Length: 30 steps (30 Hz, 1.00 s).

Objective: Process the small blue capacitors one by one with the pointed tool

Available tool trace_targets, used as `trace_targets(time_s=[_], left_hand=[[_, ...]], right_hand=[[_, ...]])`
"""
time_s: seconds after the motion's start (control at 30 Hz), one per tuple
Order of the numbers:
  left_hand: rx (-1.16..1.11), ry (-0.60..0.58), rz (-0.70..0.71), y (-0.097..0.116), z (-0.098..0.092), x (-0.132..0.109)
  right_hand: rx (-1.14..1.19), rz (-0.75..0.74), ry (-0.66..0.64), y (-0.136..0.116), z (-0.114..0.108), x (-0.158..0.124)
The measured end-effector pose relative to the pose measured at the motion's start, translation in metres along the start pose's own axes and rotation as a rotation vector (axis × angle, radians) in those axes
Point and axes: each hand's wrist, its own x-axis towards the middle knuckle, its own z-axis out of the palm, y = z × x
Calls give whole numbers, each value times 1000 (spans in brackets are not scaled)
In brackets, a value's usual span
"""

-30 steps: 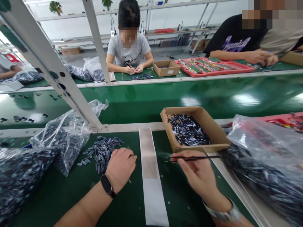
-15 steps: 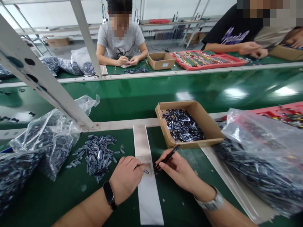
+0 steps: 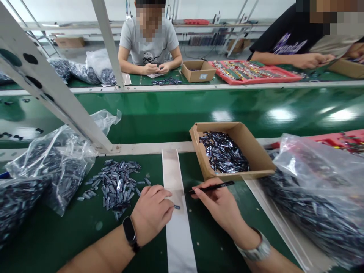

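Worktop: you are sitting at a green belt worktop, with a white strip running across it between your hands.

Opposite: a co-worker is working with both hands at the far side of the line, beside a red tray of parts.

Bags: a clear plastic bag of blue-black components is slumping at your right, and another clear plastic bag is lying at your left.

Carton: a shallow cardboard tray is sitting beyond the strip, holding a loose layer of components.

Loose heap: a spread of small cylindrical components is lying on the green surface, left of the strip and just beyond your left hand.

Handling: these pieces are likely light, stiff and slippery, so they are apt to roll; you are best taking one across its body.

Single component: one small cylindrical component is lying on the strip, just beside your left fingertips.

Left grip: your left hand is curled, its fingers bent down at the strip; you cannot tell whether they are pressing the piece.

Right grip: your right hand is pinching black tweezers like a pen, their tips near the strip's edge, apart from the piece, and not clearly spread or closed.
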Motion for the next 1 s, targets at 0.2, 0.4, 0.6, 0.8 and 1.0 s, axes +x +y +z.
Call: trace_targets(time_s=[0.2, 0.4, 0.6, 0.8, 1.0], left_hand=[[-8, -1, 3, -1, 0, 0], [-19, -22, -14, -1, 0, 0], [-41, -75, -41, -2, 0, -1], [-56, -86, -60, -3, 0, -1], [-94, -40, -76, -3, 0, -1]], right_hand=[[-3, 35, 54, -3, 7, -1], [0, 20, 61, -1, 9, -3], [11, 34, 55, -6, 10, -2], [24, 13, 57, -2, 8, -3], [101, -3, 87, 0, 4, -4]])
